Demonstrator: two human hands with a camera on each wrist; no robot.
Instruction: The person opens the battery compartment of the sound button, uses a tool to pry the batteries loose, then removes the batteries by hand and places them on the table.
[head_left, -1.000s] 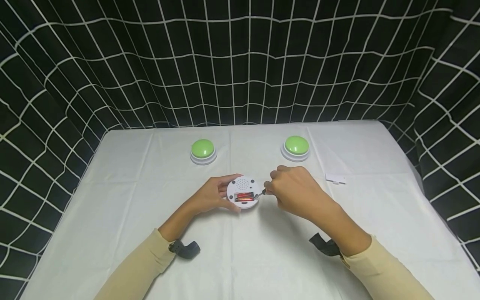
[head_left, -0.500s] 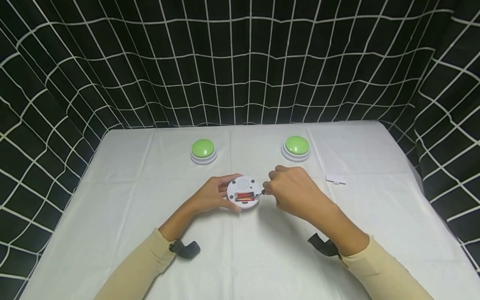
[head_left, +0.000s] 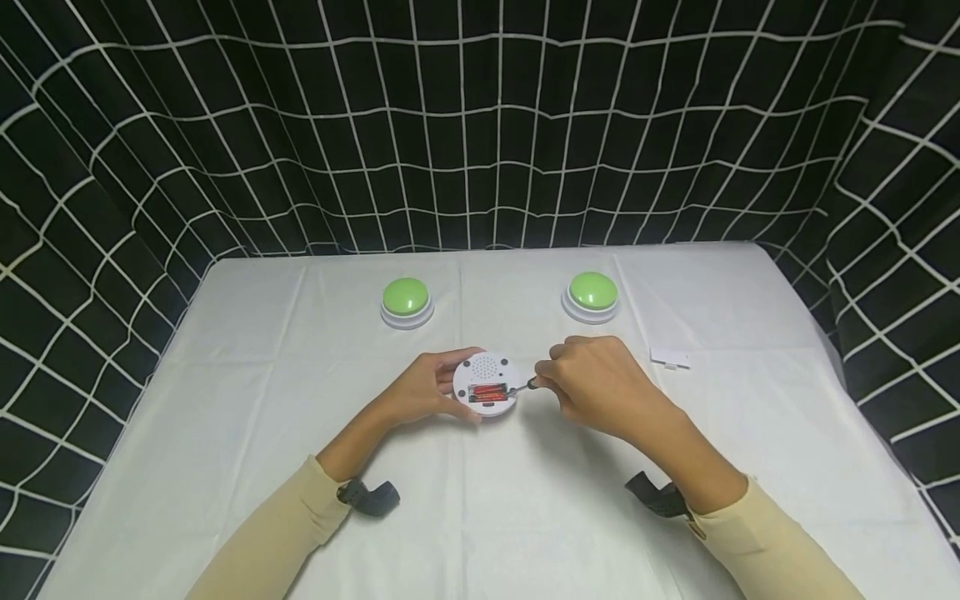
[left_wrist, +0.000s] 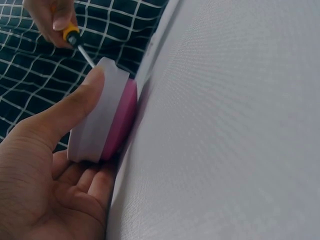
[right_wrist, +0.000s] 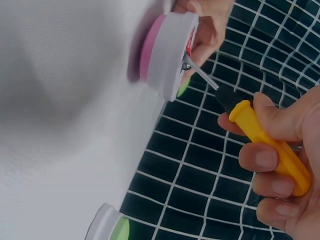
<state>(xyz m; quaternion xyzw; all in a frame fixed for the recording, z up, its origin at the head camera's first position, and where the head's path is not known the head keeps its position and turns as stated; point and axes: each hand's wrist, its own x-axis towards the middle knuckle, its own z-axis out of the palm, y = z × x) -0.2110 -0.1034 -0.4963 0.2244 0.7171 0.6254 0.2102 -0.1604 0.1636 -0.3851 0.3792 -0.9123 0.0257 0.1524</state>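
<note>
Left hand [head_left: 412,392] part-closed, pinching pink button [head_left: 486,377] | right hand [head_left: 600,385] curled round screwdriver [right_wrist: 267,141] | angled tip [right_wrist: 191,60] may slip, nicking batteries [head_left: 488,393]

In the left hand [head_left: 418,388] — an upturned push button [head_left: 486,373], batteries [head_left: 488,393] in its near half; the screwdriver [right_wrist: 270,140] in the right hand [head_left: 596,385] reaches their right end. Behind the left hand, a second button [head_left: 406,302]; behind the right, a third button [head_left: 592,297] — rightward, a flat piece [head_left: 671,358].

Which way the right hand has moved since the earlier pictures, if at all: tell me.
Yes. In the head view, the right hand has shifted slightly rightward, judged against the green push button on the right, which stayed put.
</note>
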